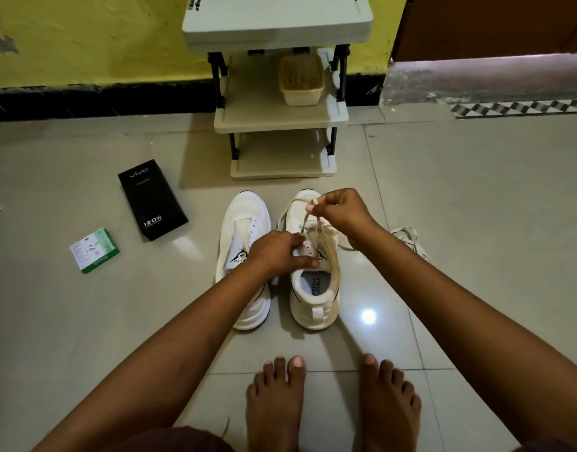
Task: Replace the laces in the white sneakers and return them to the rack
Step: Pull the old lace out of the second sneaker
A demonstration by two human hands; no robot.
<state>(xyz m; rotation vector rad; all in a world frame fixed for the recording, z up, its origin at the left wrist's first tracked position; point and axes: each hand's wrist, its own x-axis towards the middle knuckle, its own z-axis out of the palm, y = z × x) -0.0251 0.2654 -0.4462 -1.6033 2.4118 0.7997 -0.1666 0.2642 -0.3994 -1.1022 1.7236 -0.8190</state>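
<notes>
Right hand [341, 212] pinching soft, limp lace [310, 220]. Left hand [280, 252] gripping light sneaker [313, 288] at eyelets. Best held near stiff tip.

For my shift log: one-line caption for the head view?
Right hand pinches a lace above the right sneaker while left hand steadies it, before the rack.

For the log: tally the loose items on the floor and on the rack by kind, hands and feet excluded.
White sneakers: 2
Laces: 2, one in the right sneaker, one loose on the floor
Boxes: 2, black, green-and-white
Tubs on the rack: 1
Total: 7
</notes>
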